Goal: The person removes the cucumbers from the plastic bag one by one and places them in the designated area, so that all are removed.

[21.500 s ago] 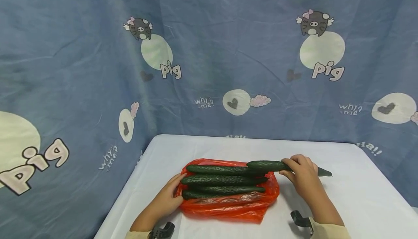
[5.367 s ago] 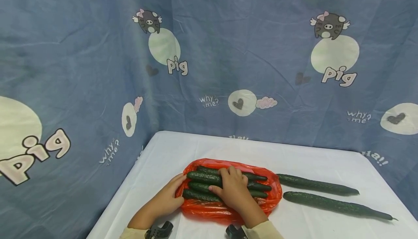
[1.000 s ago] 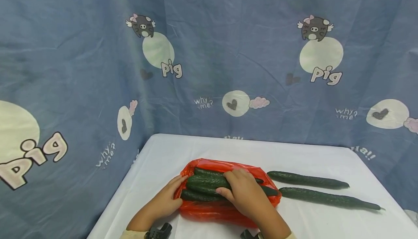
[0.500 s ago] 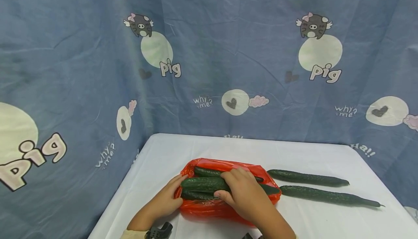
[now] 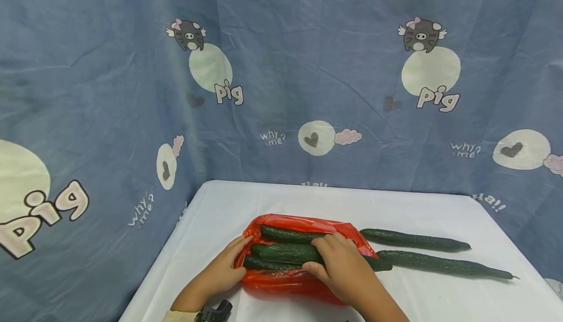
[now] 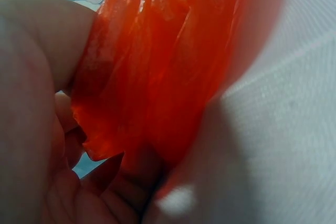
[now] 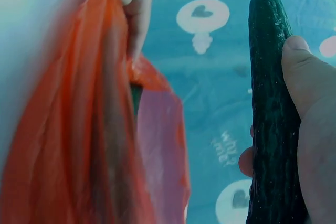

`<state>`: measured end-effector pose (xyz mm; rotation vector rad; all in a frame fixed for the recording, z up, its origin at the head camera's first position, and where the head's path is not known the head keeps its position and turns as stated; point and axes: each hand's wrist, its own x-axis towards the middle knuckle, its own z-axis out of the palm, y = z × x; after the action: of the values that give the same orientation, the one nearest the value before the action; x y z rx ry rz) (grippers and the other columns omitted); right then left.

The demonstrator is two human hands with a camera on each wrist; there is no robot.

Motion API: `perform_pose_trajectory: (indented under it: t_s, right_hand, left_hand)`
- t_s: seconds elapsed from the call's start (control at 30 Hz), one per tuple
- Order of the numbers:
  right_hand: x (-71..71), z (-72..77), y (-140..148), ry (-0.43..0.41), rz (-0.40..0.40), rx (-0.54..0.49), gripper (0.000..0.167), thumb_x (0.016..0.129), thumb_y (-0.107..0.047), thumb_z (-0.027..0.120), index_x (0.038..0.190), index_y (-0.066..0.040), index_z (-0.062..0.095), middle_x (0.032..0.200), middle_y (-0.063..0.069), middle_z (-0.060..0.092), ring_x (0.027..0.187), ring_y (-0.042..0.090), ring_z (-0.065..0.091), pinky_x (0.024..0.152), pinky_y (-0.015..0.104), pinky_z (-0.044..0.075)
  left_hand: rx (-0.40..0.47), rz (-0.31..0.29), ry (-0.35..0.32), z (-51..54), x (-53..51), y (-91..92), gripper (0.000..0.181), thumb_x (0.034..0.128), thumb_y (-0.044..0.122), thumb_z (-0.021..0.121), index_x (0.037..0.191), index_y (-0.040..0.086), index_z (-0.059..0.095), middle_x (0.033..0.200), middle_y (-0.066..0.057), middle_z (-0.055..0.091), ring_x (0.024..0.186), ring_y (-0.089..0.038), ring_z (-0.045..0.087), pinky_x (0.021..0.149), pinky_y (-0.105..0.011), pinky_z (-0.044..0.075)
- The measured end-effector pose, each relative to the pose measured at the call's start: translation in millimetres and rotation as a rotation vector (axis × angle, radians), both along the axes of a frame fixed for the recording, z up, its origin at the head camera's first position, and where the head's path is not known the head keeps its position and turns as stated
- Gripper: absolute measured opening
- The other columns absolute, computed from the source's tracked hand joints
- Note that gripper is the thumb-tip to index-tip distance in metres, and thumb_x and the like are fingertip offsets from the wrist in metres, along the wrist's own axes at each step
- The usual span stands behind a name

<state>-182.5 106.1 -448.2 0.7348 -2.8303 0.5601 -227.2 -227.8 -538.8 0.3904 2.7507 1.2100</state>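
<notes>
My right hand (image 5: 345, 268) grips a dark green cucumber (image 5: 286, 252) round its middle, its tip reaching past the bag's right edge. In the right wrist view this cucumber (image 7: 273, 114) stands apart from the bag, thumb on one side and fingertips behind. At the bag's left end, my left hand (image 5: 222, 268) holds the rim of the red plastic bag (image 5: 290, 283). The left wrist view has the red film (image 6: 152, 72) between thumb and fingers. Inside the bag lie a rear cucumber (image 5: 286, 234) and a front cucumber (image 5: 268, 265), both partly covered.
Right of the bag, two cucumbers lie on the white tabletop (image 5: 422, 214): a far cucumber (image 5: 413, 240) and a nearer cucumber (image 5: 444, 265). A blue printed curtain (image 5: 272, 68) hangs behind and left of the table.
Within the last second my right hand has shifted right with the gripped cucumber, drawing its tip beyond the bag. Two cucumbers have come to lie on the table since the oldest frame. Left hand stays put.
</notes>
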Motion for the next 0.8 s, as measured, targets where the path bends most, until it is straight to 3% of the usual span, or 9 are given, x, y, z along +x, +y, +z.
perform_pose_trajectory:
  t_s: [0.27, 0.4, 0.57, 0.8]
  right_hand:
    - [1.5, -15.5, 17.2, -0.011, -0.068, 0.015, 0.063, 0.097, -0.069, 0.054, 0.125, -0.015, 0.069, 0.121, -0.004, 0.069, 0.115, 0.018, 0.06, 0.106, 0.049, 0.05]
    - [2.0, -24.1, 27.9, 0.024, -0.073, 0.022, 0.053, 0.097, -0.062, 0.061, 0.121, -0.015, 0.068, 0.114, -0.005, 0.069, 0.112, 0.019, 0.06, 0.106, 0.049, 0.049]
    - [3.4, -32.9, 41.8, 0.092, -0.073, 0.037, 0.049, 0.097, -0.065, 0.058, 0.114, -0.02, 0.067, 0.104, -0.01, 0.067, 0.105, 0.014, 0.06, 0.097, 0.047, 0.051]
    - [2.6, -39.0, 56.8, 0.119, -0.099, 0.006, 0.036, 0.095, -0.057, 0.066, 0.11, -0.024, 0.065, 0.108, -0.01, 0.068, 0.112, 0.019, 0.062, 0.098, 0.052, 0.049]
  left_hand:
    - [-0.013, 0.001, -0.011, 0.3, -3.2, -0.7, 0.085, 0.0806, 0.006, 0.062, 0.162, 0.016, 0.041, 0.17, -0.013, 0.031, 0.155, -0.04, 0.03, 0.119, -0.068, 0.029]
    - [0.002, -0.008, -0.007, -3.0, -4.7, 0.0, 0.084, 0.0814, 0.006, 0.062, 0.162, 0.016, 0.04, 0.17, -0.013, 0.031, 0.155, -0.04, 0.029, 0.12, -0.068, 0.028]
    - [-0.005, -0.014, -0.025, -8.0, -1.5, -0.6, 0.085, 0.0808, 0.007, 0.062, 0.162, 0.017, 0.04, 0.17, -0.014, 0.03, 0.155, -0.04, 0.029, 0.119, -0.068, 0.029]
    - [0.01, -0.007, -0.028, -5.7, -3.7, -1.8, 0.086, 0.0801, 0.006, 0.063, 0.162, 0.019, 0.041, 0.17, -0.013, 0.03, 0.156, -0.04, 0.028, 0.119, -0.07, 0.028]
